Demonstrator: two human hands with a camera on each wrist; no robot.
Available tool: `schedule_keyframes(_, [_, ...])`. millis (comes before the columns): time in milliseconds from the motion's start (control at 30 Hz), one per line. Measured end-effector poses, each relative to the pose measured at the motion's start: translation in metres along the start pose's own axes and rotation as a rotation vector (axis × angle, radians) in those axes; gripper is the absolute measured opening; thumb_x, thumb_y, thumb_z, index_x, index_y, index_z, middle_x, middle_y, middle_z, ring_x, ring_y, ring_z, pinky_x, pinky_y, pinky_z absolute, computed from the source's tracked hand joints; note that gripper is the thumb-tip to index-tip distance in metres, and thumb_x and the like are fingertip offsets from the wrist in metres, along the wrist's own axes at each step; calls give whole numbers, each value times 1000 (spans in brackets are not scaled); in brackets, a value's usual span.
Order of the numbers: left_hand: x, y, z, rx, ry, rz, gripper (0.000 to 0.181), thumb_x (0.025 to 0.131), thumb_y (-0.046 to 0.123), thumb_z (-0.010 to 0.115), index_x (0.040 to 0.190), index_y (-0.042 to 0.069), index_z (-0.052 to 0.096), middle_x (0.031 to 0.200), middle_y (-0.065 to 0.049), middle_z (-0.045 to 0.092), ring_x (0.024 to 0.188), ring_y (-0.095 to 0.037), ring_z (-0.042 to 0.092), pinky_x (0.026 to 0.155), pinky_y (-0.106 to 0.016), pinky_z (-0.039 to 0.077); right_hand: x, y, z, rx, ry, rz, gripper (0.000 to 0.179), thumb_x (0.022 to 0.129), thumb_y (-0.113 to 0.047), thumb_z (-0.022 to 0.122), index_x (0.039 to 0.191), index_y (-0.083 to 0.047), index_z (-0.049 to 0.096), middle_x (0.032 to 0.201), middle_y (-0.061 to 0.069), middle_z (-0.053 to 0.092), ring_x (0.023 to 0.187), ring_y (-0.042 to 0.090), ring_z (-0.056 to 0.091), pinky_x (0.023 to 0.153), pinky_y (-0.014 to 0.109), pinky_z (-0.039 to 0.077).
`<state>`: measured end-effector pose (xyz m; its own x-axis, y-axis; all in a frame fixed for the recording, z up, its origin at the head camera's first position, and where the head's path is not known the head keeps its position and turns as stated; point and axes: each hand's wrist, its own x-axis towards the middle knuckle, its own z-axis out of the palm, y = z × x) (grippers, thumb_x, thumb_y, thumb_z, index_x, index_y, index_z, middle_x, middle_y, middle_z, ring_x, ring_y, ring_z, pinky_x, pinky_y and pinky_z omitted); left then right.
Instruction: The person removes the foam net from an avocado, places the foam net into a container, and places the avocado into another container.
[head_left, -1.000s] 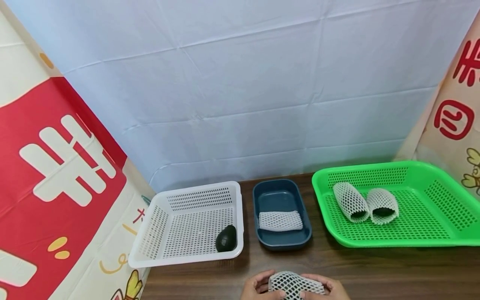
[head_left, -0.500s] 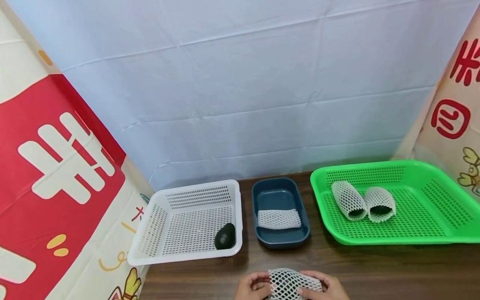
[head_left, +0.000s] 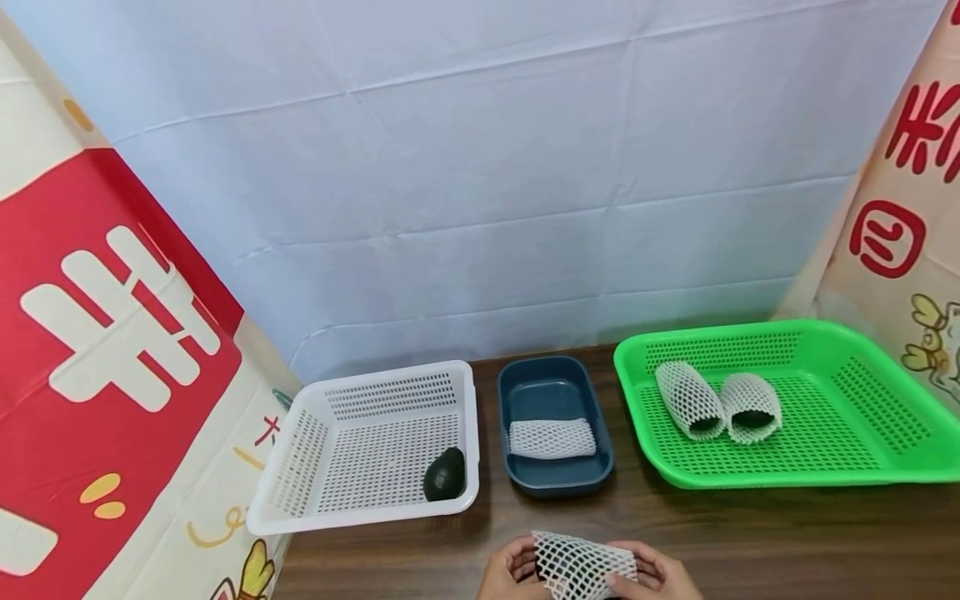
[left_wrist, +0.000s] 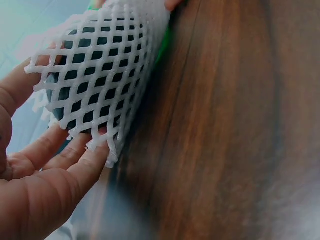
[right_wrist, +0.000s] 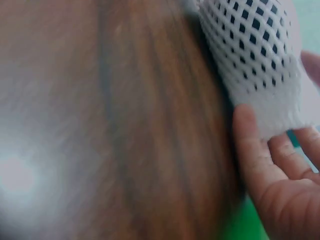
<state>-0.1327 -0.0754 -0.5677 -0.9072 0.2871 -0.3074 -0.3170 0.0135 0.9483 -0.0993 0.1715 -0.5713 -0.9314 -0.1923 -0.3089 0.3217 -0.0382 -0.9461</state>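
Low in the head view, both hands hold a white foam net sleeve [head_left: 577, 567] with a dark green avocado [left_wrist: 75, 85] inside it. My left hand [head_left: 513, 573] grips the left end, its thumb and fingers on opposite sides of the net's open edge in the left wrist view. At the other end, my right hand [head_left: 658, 575] pinches the sleeve between thumb and fingers. The right wrist view shows that end of the net [right_wrist: 267, 107] bunched and narrower, with right fingertips [right_wrist: 245, 117] against it.
A white basket [head_left: 300, 527] holds one bare avocado [head_left: 445, 475]. In the blue tray [head_left: 555, 487] lies a flat foam net [head_left: 552, 439]. Two net-covered avocados [head_left: 690, 400] sit in the green basket [head_left: 780, 479] at right. A pale cloth [head_left: 450, 167] hangs behind the wooden table [head_left: 720, 533].
The head view has shifted slightly, so the baskets appear a little further left. Both hands keep their hold; the left thumb has slid down off the net's top toward its lower edge.
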Motion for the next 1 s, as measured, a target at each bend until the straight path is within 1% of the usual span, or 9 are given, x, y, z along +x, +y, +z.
schedule_keyframes(100, [-1, -4, 0, -12, 5, 2, 47, 72, -4, 70, 116, -15, 58, 101, -8, 67, 95, -22, 63, 86, -36, 51, 0, 5, -2, -13, 51, -10, 45, 86, -18, 74, 114, 15, 60, 96, 9, 67, 86, 21, 64, 71, 30, 54])
schedule_keyframes(233, [-4, -3, -1, -10, 14, 26, 45, 71, -3, 73, 113, -13, 62, 100, -9, 68, 92, -22, 64, 83, -34, 52, -2, 7, -3, -15, 168, 0, 35, 81, -16, 77, 100, 10, 64, 86, 9, 67, 76, 18, 64, 67, 28, 54])
schedule_keyframes(367, [-10, 1, -1, -6, 45, 30, 43, 72, 3, 80, 112, -6, 68, 97, -7, 69, 87, -19, 65, 79, -30, 53, -7, 3, -8, -3, 259, 52, 31, 80, -18, 78, 97, 5, 65, 82, 7, 68, 72, 19, 64, 63, 30, 54])
schedule_keyframes(400, [-12, 2, -1, -6, 55, 21, 43, 72, 6, 82, 112, -4, 69, 96, -6, 69, 87, -18, 65, 78, -29, 52, -9, 2, -10, -3, 274, 66, 30, 80, -18, 78, 97, 4, 65, 82, 7, 68, 71, 19, 64, 62, 31, 53])
schedule_keyframes(500, [-14, 3, 0, -12, 77, -3, 46, 70, 11, 86, 111, 0, 70, 94, -6, 68, 84, -19, 66, 75, -29, 53, -10, -1, -14, -23, 309, 103, 30, 80, -19, 79, 97, 1, 65, 80, 6, 67, 70, 20, 63, 61, 31, 53])
schedule_keyframes(633, [-16, 4, 2, -23, 86, -14, 47, 67, 11, 87, 110, 1, 70, 93, -7, 66, 83, -22, 67, 74, -31, 54, -9, -3, -13, -110, 328, 104, 34, 81, -21, 79, 99, 3, 65, 81, 4, 68, 71, 19, 63, 61, 30, 52])
schedule_keyframes(733, [-15, 5, 3, -26, 91, -9, 48, 67, 10, 88, 111, 1, 70, 93, -7, 66, 84, -22, 67, 74, -31, 55, -7, -4, -11, -146, 358, 108, 36, 81, -23, 79, 101, 4, 66, 82, 4, 68, 72, 20, 63, 61, 30, 52])
schedule_keyframes(867, [-16, 6, 2, -43, 94, 1, 51, 68, 9, 88, 114, 0, 69, 95, -7, 66, 86, -23, 67, 74, -32, 55, -9, -8, -9, -138, 402, 97, 36, 80, -21, 80, 102, 4, 66, 83, 6, 69, 71, 19, 64, 61, 29, 52])
schedule_keyframes(1000, [-20, 8, -3, -78, 96, 4, 53, 70, 7, 86, 119, -1, 66, 99, -8, 64, 87, -24, 67, 72, -38, 57, -10, -10, -8, -89, 419, 47, 35, 79, -16, 80, 103, 5, 65, 84, 10, 70, 69, 20, 64, 61, 30, 53])
